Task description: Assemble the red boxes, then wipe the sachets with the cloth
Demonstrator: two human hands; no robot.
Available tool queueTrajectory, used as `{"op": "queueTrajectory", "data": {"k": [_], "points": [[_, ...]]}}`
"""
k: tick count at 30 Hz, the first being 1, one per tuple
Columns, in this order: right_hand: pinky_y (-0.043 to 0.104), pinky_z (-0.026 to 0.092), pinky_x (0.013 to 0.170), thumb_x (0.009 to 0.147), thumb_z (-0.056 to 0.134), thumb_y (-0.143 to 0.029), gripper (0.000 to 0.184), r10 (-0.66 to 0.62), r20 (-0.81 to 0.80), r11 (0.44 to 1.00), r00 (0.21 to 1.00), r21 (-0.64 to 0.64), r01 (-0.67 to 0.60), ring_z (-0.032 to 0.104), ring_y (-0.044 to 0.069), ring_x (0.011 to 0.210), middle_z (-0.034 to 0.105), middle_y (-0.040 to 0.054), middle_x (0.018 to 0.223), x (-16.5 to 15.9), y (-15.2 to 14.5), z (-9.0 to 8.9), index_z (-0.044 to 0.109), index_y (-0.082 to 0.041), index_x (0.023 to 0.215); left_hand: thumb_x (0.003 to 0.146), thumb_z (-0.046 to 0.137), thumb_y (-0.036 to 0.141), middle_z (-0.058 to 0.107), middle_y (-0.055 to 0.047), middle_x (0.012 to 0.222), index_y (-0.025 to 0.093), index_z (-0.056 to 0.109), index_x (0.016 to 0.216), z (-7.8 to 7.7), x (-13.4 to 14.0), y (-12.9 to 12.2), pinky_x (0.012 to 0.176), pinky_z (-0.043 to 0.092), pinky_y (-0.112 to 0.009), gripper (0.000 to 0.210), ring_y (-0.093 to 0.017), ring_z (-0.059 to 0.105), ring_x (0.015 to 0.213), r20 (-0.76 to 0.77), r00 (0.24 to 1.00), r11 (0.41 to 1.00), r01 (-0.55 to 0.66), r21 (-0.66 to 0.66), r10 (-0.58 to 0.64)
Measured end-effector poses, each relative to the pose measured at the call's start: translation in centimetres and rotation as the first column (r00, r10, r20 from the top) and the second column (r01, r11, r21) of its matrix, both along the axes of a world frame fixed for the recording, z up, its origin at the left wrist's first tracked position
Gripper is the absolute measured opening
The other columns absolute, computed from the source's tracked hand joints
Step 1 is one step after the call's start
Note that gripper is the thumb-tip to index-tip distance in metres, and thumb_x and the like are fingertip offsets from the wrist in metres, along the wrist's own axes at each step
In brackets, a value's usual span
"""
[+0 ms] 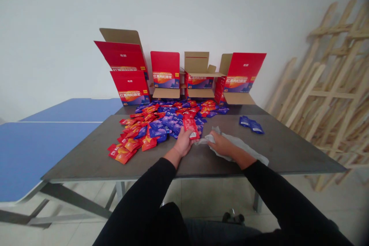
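"Black sleeves (144,200), what's held?"
"Left hand (181,144): fingers (187,133) closed on flat red pouch (191,127) beside the glossy heap (172,121); right hand (221,145) curled around crumpled, filmy wrapping (245,147), right of that heap"

the red cartons (165,63) read "红黑枸杞原浆" and "40".

Flat red pouch (192,126) in the left hand (183,143): smooth, plastic-looking film
Crumpled whitish sheet (245,147) in the right hand (221,144): thin, wrinkled, plastic-looking
Red-and-purple pouch heap (170,122) beyond the left hand: smooth, faintly glossy film
Red printed boxes (165,63) farther beyond: smooth cardboard, matt brown inside
Dark grey tabletop (291,146) beneath both hands: smooth, dull
Pale slatted frames (331,94) right of both: bare matt wood
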State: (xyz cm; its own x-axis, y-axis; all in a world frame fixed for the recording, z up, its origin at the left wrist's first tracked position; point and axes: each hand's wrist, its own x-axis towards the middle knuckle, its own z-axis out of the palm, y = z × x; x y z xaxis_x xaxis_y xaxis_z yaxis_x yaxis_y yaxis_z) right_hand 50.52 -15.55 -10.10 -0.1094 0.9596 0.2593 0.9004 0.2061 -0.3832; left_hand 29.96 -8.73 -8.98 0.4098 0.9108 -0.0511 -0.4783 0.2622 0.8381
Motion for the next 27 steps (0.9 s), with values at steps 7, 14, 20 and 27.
{"op": "queueTrajectory", "data": {"k": [7,14,20,27], "points": [[0.041,0.054,0.092,0.095,0.067,-0.038,0.030,0.000,-0.105,0.976,0.994,0.216,0.023,0.065,0.028,0.100,0.065,0.0132,0.118,-1.4,-0.9,2.2,0.065,-0.021,0.119,0.090,0.077,0.042,0.077,-0.005,0.096,0.021,0.063,0.124,-0.9,0.0,0.4,0.060,0.052,-0.025,0.042,-0.014,0.067,0.066,-0.044,0.978,0.978,0.199,-0.067,-0.202],[0.044,0.056,0.095,0.099,0.063,-0.026,0.030,0.213,0.158,0.939,0.964,0.239,-0.246,0.064,0.029,0.109,0.065,0.0155,0.129,-4.9,-1.4,1.9,0.072,-0.022,0.127,0.104,0.050,0.071,0.079,-0.011,0.096,0.015,0.075,0.107,-0.6,-0.1,-0.3,0.076,0.058,-0.030,0.062,-0.024,0.076,0.089,0.054,0.930,0.924,0.368,-0.106,-0.364],[0.040,0.057,0.093,0.097,0.062,-0.018,0.029,0.127,0.200,0.950,0.972,0.258,-0.177,0.065,0.026,0.106,0.068,0.0131,0.124,-4.7,-0.8,1.8,0.075,-0.022,0.123,0.111,0.036,0.065,0.079,-0.012,0.095,0.014,0.075,0.110,-0.6,-0.2,-0.6,0.082,0.059,-0.031,0.064,-0.020,0.075,0.085,0.076,0.891,0.880,0.454,-0.138,-0.448],[0.036,0.056,0.082,0.101,0.060,-0.026,0.026,-0.178,0.098,0.939,0.979,0.314,0.139,0.067,0.025,0.097,0.066,0.0130,0.120,-4.4,-0.2,1.5,0.074,-0.022,0.122,0.106,0.048,0.068,0.074,-0.010,0.088,0.014,0.074,0.111,-1.3,-0.5,-0.2,0.065,0.057,-0.028,0.061,-0.019,0.071,0.074,0.006,0.843,0.832,0.532,-0.161,-0.538]]}}
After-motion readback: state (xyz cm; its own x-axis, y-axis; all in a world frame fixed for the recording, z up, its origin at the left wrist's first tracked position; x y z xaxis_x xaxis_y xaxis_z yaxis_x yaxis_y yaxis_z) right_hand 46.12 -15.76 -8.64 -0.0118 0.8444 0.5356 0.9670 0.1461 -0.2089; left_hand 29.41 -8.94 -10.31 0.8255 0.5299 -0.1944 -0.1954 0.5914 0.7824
